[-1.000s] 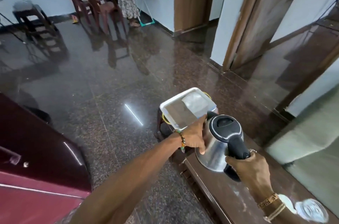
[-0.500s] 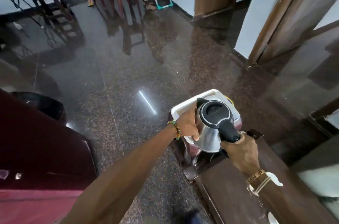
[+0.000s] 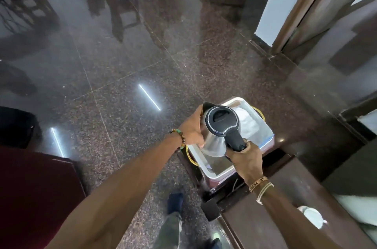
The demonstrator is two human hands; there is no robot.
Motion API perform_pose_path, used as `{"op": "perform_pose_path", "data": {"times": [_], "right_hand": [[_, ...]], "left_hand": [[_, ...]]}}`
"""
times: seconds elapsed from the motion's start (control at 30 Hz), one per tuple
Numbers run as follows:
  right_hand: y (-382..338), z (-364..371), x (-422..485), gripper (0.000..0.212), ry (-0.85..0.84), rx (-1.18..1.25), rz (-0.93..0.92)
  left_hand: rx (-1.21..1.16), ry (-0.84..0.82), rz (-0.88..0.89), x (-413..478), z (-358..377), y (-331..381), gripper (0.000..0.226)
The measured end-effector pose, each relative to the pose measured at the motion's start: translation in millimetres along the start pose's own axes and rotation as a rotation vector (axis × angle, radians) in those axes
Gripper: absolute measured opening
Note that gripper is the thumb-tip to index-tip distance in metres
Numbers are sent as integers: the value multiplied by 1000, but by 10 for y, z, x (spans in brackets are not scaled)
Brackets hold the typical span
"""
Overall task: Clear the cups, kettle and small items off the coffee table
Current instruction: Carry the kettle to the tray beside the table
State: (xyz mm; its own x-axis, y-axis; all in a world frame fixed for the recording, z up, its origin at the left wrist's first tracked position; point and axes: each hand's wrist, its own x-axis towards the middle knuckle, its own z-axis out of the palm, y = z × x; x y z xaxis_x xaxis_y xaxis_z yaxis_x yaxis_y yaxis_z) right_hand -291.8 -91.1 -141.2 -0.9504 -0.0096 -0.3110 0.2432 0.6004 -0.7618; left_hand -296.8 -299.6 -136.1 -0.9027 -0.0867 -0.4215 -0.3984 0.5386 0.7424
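Half the tub (image 3: 234,100) hidden by kettle (image 3: 214,142), right hand (image 3: 243,159) gripping handle (image 3: 234,138), left hand (image 3: 191,130) flat on side

So the kettle (image 3: 220,130) was a shiny steel one with a black lid and chunky black handle, lid shut, spout pointing away from the coffee table (image 3: 265,224). It was up in the air just past the table's far end, right hand (image 3: 243,159) wrapped round the handle, left hand (image 3: 191,130) flat against its side. A small white round item (image 3: 312,216) sat on the table's near right part.
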Motion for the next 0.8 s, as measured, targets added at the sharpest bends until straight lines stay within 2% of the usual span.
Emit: {"op": "perform_pose_path", "data": {"times": [0.1, 0.37, 0.8], "right_hand": [[11, 226, 226, 24, -9, 9, 18], [77, 619, 506, 25, -14, -45, 32], [286, 715, 478, 28, -14, -17, 137]], "left_hand": [[-52, -28, 1, 266, -85, -159, 125], [-27, -69, -13, 623, -153, -501, 130], [-68, -102, 28, 690, -62, -643, 119]]}}
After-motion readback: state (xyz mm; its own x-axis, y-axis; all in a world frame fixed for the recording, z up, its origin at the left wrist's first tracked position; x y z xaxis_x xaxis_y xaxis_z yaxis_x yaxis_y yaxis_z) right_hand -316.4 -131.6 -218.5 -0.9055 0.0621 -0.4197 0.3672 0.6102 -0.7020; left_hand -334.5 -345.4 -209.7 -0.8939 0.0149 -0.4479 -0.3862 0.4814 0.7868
